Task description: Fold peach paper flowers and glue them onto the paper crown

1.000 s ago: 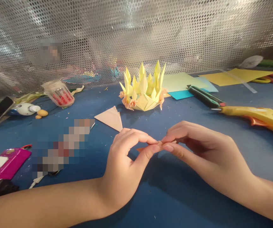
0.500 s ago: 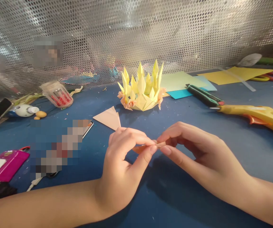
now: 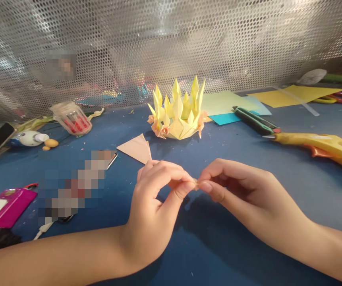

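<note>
Left hand (image 3: 154,210) and right hand (image 3: 242,190) meet fingertip to fingertip, each thumb and forefinger pinched tight on a small peach paper piece (image 3: 196,182), mostly hidden between them, just above the matte blue table (image 3: 218,246). Beyond the pinch lie a flat peach paper triangle (image 3: 135,148) and a spiky yellow folded-paper crown (image 3: 178,115); a glossy yellow glue gun (image 3: 316,143) lies off to its right.

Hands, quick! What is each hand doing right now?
Left hand: closed, thumb and fingers pinching a small peach paper piece.
Right hand: closed, pinching the same paper piece from the other side.
</note>
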{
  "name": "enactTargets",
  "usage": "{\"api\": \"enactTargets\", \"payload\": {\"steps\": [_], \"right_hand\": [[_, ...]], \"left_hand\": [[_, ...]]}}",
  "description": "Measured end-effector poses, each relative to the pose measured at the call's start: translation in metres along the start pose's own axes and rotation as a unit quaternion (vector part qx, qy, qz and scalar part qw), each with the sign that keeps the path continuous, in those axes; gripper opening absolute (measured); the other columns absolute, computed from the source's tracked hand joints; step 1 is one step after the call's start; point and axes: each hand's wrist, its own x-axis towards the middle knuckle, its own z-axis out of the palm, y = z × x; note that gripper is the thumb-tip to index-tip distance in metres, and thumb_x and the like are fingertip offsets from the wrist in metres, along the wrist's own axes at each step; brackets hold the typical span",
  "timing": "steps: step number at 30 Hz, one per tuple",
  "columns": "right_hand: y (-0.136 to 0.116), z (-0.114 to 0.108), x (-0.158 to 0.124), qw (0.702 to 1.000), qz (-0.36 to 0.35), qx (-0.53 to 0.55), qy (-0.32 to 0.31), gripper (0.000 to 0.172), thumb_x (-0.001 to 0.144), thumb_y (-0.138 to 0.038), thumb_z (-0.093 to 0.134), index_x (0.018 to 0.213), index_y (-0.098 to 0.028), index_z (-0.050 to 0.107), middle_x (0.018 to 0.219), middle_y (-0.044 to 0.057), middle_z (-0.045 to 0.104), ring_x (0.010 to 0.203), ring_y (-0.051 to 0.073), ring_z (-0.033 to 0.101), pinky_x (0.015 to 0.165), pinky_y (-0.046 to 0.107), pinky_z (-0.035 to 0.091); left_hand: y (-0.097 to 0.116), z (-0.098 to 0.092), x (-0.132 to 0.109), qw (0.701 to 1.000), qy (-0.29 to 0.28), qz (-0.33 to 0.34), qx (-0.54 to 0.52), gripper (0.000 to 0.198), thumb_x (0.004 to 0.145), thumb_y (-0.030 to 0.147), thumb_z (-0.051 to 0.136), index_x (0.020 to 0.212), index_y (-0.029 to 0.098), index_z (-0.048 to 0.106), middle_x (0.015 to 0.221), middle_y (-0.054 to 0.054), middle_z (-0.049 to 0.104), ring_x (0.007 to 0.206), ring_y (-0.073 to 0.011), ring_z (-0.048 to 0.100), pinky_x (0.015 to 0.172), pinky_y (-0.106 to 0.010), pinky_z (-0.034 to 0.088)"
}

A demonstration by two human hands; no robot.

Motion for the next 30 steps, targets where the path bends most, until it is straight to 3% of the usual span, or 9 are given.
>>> {"api": "enactTargets", "payload": {"steps": [10,14,19,24,30], "right_hand": [[-0.0023,0.0,-0.0017,0.996,0.061,0.049,-0.036,0.017,0.088,-0.037,0.073,0.082,-0.023,0.067,0.073,-0.006,0.066,0.068,0.008,0.059,0.061,0.013,0.045],[-0.0038,-0.001,0.0005,0.995,0.075,0.058,-0.036,0.024,0.088,-0.044,0.072,0.08,-0.022,0.069,0.072,-0.003,0.067,0.068,0.011,0.06,0.06,0.016,0.046],[-0.0044,-0.0009,0.0038,0.996,0.082,0.036,-0.014,0.034,0.085,-0.052,0.072,0.075,-0.02,0.07,0.065,-0.001,0.064,0.06,0.011,0.054,0.052,0.019,0.043],[-0.0078,-0.0002,0.0039,0.998,0.056,0.041,0.001,0.031,0.082,-0.048,0.075,0.071,-0.02,0.071,0.062,-0.001,0.064,0.054,0.009,0.055,0.049,0.018,0.046],[-0.0033,-0.0024,0.0011,0.998,-0.012,0.052,0.036,0.018,0.081,-0.036,0.08,0.092,-0.023,0.076,0.067,-0.001,0.071,0.059,0.011,0.065,0.056,0.019,0.054]], "left_hand": [[0.0005,0.0001,-0.0014,0.999,-0.028,-0.023,-0.008,0.017,0.095,0.017,0.063,0.078,0.023,0.063,0.08,0.005,0.068,0.078,-0.0138,0.059,0.086,-0.031,0.042],[-0.0013,0.0028,-0.0011,0.998,-0.034,-0.055,-0.017,0.006,0.09,0.021,0.071,0.086,0.024,0.067,0.083,0.004,0.07,0.08,-0.0146,0.063,0.082,-0.03,0.046],[-0.0039,0.0035,-0.0019,0.998,-0.028,-0.029,-0.048,0.015,0.09,0.014,0.07,0.078,0.021,0.064,0.084,0.003,0.069,0.077,-0.0129,0.064,0.079,-0.029,0.048],[-0.0022,0.0023,-0.0029,0.998,-0.019,-0.002,-0.064,0.015,0.093,0.011,0.064,0.082,0.022,0.064,0.085,0.002,0.066,0.08,-0.0127,0.062,0.079,-0.027,0.05],[-0.0025,0.0011,-0.0072,0.989,-0.024,-0.005,-0.146,0.013,0.097,0.013,0.058,0.09,0.024,0.061,0.108,-0.003,0.063,0.108,-0.0161,0.062,0.085,-0.027,0.057]]}}
